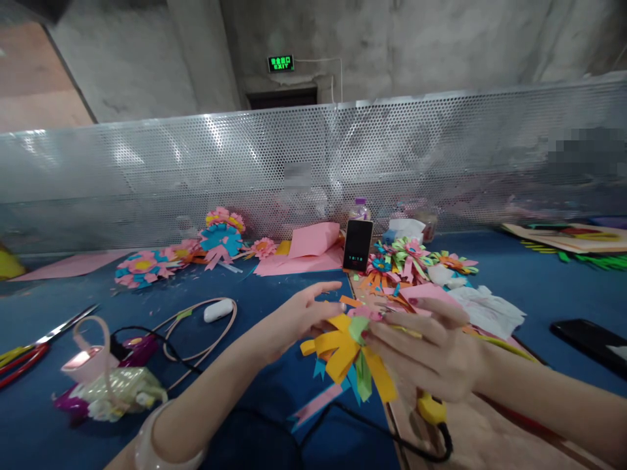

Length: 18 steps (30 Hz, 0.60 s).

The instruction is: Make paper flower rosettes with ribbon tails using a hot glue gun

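Observation:
A yellow paper flower (pixel 337 349) with green strips and blue and pink paper tails hangs between my two hands, above the blue table. My left hand (pixel 304 316) grips its upper left edge, thumb and fingers bent around the petals. From the other side, my right hand (pixel 431 346) has its fingertips at the light green piece (pixel 358 328) in the flower's middle. Part of the flower's right side is hidden behind those fingers. Below my right hand lies a yellow end piece (pixel 432 409) with a black cord (pixel 416 450) running from it.
Finished paper flowers (pixel 223 238) and a heap of coloured paper pieces (pixel 406 261) lie at the back. A phone (pixel 358 245) stands upright near pink sheets (pixel 313 241). Scissors (pixel 63 326), a pouch (pixel 120 391) and a looped cable (pixel 235 320) lie left; a black phone (pixel 588 343) lies right.

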Tool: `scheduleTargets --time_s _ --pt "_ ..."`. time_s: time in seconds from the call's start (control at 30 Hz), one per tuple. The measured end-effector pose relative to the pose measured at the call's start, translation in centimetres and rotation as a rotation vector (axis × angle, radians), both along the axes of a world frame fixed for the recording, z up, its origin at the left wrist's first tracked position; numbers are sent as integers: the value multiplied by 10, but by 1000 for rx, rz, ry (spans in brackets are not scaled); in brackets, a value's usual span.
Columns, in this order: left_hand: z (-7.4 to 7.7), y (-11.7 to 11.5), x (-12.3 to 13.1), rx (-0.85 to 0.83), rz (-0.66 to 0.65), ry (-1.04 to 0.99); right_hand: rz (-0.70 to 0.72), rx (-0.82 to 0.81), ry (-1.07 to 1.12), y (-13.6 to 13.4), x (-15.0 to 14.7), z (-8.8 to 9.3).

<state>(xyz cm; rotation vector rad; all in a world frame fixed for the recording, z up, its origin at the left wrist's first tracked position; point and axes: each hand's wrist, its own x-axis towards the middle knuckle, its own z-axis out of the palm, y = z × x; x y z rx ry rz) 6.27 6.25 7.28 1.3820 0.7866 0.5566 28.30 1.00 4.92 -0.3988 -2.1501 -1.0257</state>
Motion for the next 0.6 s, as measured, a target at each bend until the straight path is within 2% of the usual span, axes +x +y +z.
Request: scheduleTargets --time_s 0.1,0.17,0.27,0.33,0.47,0.6 --pt "3 3 1 -41 15 -140 -42 -256 289 0 -7 0" --pt "2 7 1 -4 41 -245 -22 -624 619 -1 -16 2" --pt "-2 14 3 93 73 -325 0 -1324 1174 -2 -28 1" --pt "-4 17 3 145 76 -321 -1 -1579 1374 -1 -33 -2" --pt "-6 15 2 216 101 -261 6 -1609 1429 4 -33 -10" --pt "-6 14 0 206 107 -186 29 -1589 1412 5 -30 -7"
